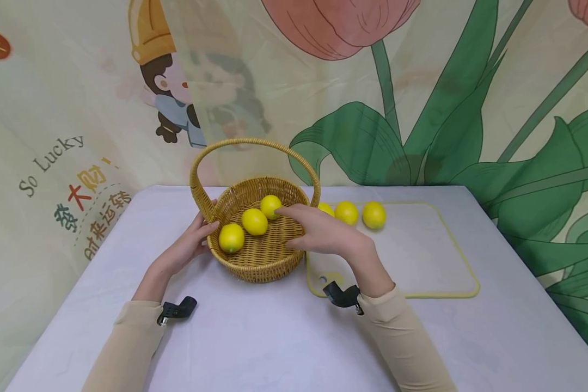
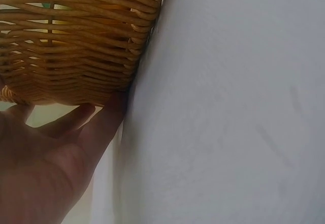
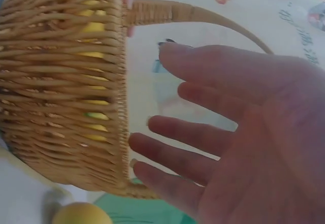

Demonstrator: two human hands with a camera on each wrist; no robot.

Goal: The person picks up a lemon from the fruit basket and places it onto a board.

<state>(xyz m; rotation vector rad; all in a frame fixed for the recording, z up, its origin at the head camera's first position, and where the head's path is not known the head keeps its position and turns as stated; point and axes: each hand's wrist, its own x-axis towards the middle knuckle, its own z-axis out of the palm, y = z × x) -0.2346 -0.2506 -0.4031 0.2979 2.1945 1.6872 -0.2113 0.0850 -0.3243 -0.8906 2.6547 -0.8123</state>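
Note:
A wicker basket (image 1: pixel 259 269) with a tall arched handle (image 1: pixel 255 141) stands on the table, three lemons (image 1: pixel 255 222) in a slanting row inside it. My left hand (image 1: pixel 191 242) holds the basket's left side, thumb at the rim by the handle's base. In the left wrist view, fingers of the left hand (image 2: pixel 61 153) lie along the outer weave. My right hand (image 1: pixel 323 228) hovers over the basket's right side, its fingers spread and holding nothing in the right wrist view. Three more lemons (image 1: pixel 374 215) lie on the far part of a white cutting board (image 1: pixel 421 261), one partly hidden by the right hand.
The yellow-edged cutting board sits right of the basket, partly beneath the right forearm. A white cloth (image 1: pixel 255 337) covers the table. Behind it hangs a printed curtain (image 1: pixel 362 120) with tulips and a cartoon figure.

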